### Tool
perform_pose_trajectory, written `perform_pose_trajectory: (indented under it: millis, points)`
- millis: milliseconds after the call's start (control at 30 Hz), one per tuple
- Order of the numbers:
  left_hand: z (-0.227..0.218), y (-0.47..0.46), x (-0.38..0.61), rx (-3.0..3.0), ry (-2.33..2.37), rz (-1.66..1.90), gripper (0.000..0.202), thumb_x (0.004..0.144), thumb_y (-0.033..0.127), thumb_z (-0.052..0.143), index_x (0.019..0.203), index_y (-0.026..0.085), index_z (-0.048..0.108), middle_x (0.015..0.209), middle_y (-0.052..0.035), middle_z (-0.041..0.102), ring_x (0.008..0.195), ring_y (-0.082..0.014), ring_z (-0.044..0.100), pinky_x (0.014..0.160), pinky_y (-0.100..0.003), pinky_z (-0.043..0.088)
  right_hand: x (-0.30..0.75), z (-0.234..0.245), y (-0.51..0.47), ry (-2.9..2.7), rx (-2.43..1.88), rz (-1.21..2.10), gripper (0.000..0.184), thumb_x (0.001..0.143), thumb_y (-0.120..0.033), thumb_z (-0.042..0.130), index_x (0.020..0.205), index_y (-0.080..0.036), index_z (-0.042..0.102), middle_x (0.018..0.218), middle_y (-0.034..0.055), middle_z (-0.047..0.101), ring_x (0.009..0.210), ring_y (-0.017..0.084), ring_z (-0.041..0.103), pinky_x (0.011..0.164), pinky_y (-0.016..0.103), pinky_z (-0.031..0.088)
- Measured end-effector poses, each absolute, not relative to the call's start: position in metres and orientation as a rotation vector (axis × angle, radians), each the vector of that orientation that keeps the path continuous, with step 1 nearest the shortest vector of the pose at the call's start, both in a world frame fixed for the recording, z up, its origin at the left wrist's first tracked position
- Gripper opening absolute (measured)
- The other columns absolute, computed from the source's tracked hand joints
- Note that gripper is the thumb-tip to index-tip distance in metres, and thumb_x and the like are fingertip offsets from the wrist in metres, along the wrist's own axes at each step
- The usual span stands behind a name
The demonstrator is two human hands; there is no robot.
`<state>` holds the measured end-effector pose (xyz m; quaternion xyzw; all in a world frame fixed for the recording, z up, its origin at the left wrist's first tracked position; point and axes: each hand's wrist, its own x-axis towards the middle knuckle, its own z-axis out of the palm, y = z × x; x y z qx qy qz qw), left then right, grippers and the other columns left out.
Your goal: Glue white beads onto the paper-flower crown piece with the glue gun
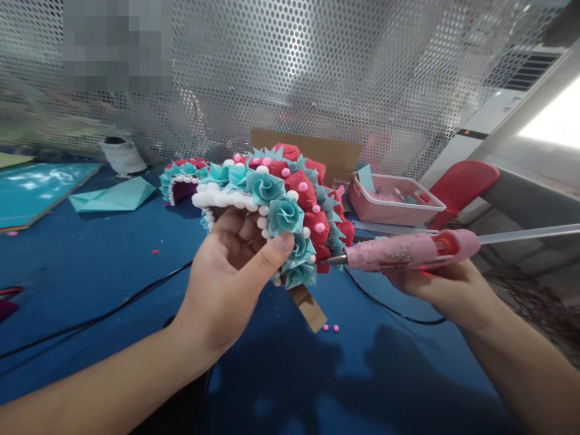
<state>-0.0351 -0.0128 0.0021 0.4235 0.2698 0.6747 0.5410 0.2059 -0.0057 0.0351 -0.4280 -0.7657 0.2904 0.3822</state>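
Flower crown, seemingly nearly covered in blooms and beads, is sitting pinched in the left hand, while the right hand, clenched round a glue gun, is nosing it against the edge beside that thumb.

paper flower headpiece: matt folded paper, smooth beads | glue gun: glossy pink plastic | table cover: matt blue | screen: perforated metal

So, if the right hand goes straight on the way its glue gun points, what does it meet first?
The flower piece held by the left hand. The glue gun in the right hand points left, its nozzle seemingly almost at the piece's red edge; depth is unclear.
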Motion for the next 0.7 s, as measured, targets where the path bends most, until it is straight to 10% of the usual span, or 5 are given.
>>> perform_pose_trajectory:
  millis: [333, 700]
  points:
    - [0.0069, -0.0116, -0.0355, 0.977, 0.576, 1.620, 0.013, 0.077, 0.013, 0.071, 0.084, 0.020, 0.063, 0.100, 0.0058, 0.071, 0.098, -0.0083, 0.065, 0.083, -0.014, 0.056, 0.1994, 0.0426, -0.0074, -2.072, -0.972, 0.905, 0.056, 0.072, -0.003, 0.048, 0.104, -0.042, 0.071, 0.103, -0.0150, 0.073, 0.096, 0.017, 0.071, 0.083, 0.023, 0.060]
    - [0.0073, -0.0126, -0.0344, 0.983, 0.561, 1.620, 0.011, 0.078, 0.012, 0.071, 0.080, 0.020, 0.063, 0.100, 0.0059, 0.071, 0.096, -0.0076, 0.066, 0.082, -0.014, 0.056, 0.1987, 0.0425, -0.0093, -1.960, -1.188, 0.631, 0.032, 0.065, -0.018, 0.057, 0.085, -0.032, 0.077, 0.083, -0.0046, 0.076, 0.073, 0.023, 0.074, 0.065, 0.029, 0.062]
